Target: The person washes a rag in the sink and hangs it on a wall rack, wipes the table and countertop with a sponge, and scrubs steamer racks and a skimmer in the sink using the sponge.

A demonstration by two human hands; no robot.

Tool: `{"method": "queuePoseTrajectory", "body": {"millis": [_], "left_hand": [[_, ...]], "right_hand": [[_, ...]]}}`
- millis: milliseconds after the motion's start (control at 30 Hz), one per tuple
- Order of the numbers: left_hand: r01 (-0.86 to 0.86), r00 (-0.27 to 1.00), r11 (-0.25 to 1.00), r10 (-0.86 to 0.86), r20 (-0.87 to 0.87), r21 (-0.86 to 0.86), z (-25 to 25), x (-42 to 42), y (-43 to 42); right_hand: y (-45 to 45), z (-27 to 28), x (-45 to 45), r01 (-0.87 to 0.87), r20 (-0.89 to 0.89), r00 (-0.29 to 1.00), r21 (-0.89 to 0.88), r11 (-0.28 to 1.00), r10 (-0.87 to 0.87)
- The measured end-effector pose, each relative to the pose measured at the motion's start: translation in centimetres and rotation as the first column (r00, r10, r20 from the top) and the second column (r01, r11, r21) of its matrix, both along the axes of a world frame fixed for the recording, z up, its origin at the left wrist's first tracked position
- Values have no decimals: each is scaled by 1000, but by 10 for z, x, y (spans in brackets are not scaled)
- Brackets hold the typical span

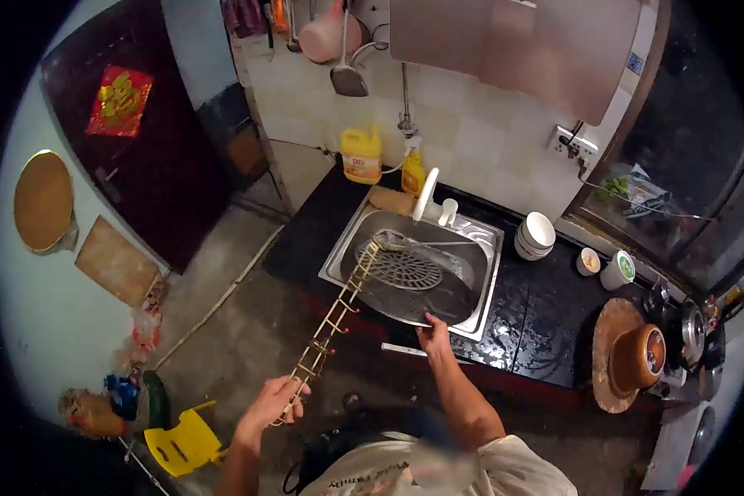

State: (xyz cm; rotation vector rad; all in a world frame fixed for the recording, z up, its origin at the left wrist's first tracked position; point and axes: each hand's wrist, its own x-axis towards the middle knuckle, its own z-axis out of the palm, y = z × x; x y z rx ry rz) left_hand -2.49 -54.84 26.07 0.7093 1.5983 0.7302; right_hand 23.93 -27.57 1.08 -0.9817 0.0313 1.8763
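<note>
Wire hook rack (pixel 332 325): slants from left hand (pixel 281 401), far end over sink (pixel 492 273). Left fingers wrapped round near end; right hand (pixel 434 332) at sink's front rim, can't tell if gripping. Likely light, stiff, slick if wet; best held mid-rail.

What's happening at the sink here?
A person stands at the counter, the left hand gripping one end of a long, narrow, gold-coloured wire rack with small red tips. Its far end reaches over the rectangular stainless-steel sink; whether it touches anything inside is unclear. The right hand is at the sink's front edge. A round, grey, slotted grate is in the basin, and the white tap stands behind.
</note>
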Motion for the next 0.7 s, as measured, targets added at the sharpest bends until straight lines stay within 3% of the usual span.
{"method": "queuePoseTrajectory", "body": {"millis": [133,167,267,300,333,400,500,600,700], "left_hand": [[116,992,993,-114,60,-31,-15,-44,43],[127,990,991,-124,70,-41,-20,-49,55],[146,987,988,-142,73,-48,-30,-64,99],[155,987,987,-152,57,-49,-31,-73,114],[164,986,985,-162,42,-50,-32,-81,129],[181,984,981,-180,14,-67,-29,-91,149],[134,991,991,-134,1,-28,-33,-107,154],[71,997,996,-71,5,47,-31,-120,163],[20,1000,995,-20,-9,96,-21,-129,179]], "right_hand": [[11,0,-12,-72,174,981,-72,995,84],[14,2,-10,-90,122,988,-57,994,96],[22,24,2,-394,156,896,-155,906,416],[21,18,4,-540,92,833,-81,838,546],[12,48,5,-732,99,667,-100,674,739],[24,50,0,-739,155,652,-87,668,742],[31,62,5,-842,238,510,-57,536,827],[52,102,15,-976,362,159,-81,201,918],[83,114,0,-966,367,197,-87,245,909]]}}
